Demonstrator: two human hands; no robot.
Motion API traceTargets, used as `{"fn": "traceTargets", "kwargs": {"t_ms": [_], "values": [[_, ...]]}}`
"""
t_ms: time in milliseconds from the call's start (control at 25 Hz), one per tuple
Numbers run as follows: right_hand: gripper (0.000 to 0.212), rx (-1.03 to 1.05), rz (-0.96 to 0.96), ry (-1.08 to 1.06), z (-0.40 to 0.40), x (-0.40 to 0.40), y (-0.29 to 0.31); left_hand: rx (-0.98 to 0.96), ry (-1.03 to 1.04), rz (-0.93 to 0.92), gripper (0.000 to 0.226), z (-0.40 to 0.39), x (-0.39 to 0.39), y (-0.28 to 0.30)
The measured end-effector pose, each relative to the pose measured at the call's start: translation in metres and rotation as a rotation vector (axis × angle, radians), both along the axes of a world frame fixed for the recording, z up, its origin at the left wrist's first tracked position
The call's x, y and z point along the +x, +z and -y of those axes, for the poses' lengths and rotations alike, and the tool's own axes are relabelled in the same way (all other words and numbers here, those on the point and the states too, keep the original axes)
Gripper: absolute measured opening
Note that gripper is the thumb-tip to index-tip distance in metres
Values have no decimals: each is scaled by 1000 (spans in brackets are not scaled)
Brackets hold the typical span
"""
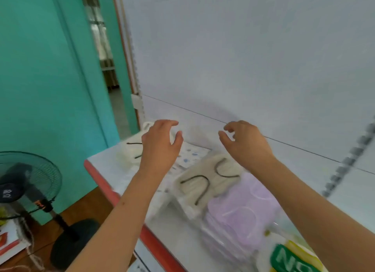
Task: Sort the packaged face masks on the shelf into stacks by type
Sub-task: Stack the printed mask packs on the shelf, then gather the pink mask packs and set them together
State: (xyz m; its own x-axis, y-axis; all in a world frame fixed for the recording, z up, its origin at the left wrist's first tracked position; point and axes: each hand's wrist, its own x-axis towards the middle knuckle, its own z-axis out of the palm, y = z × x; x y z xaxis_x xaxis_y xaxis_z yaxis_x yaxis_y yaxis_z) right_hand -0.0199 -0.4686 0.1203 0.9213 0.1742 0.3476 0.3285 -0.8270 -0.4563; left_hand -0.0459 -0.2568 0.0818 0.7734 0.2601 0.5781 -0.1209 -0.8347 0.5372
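Note:
Clear packs of face masks lie on a white shelf point(105, 162) with a red front edge. A beige pack with black ear loops point(205, 180) lies in the middle, partly over a lilac stack point(241, 211). A white stack with black loops point(132, 148) sits at the far left, and a white pack with blue dots point(188, 156) lies between them. My left hand point(160, 144) hovers over the white stack, fingers loosely curled and holding nothing. My right hand point(243, 144) hovers above the beige pack, also loosely curled and holding nothing. The frame is blurred.
A green and yellow package point(294, 257) lies at the shelf's near right. The white back panel point(243, 58) rises behind the shelf. A standing fan point(26, 182) is on the floor to the left, beside a teal wall point(40, 79).

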Motion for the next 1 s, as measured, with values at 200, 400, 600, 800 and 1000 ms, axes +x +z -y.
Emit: {"fn": "traceTargets", "kwargs": {"t_ms": [200,400,600,800,1000], "values": [[22,223,-1,-142,175,-79,36,-326,-652,98,24,232,-123,-1],[28,353,46,-414,345,-197,21,-106,-1041,-352,43,397,-210,-65],[27,231,-215,-848,493,-365,-53,184,-1183,-583,14,489,-259,-100],[100,-107,-657,-1102,526,-477,-122,87,-1165,-765,51,560,-304,-98],[96,-145,-455,-1101,518,-477,-146,-443,-965,-1087,38,601,-311,-85]]}}
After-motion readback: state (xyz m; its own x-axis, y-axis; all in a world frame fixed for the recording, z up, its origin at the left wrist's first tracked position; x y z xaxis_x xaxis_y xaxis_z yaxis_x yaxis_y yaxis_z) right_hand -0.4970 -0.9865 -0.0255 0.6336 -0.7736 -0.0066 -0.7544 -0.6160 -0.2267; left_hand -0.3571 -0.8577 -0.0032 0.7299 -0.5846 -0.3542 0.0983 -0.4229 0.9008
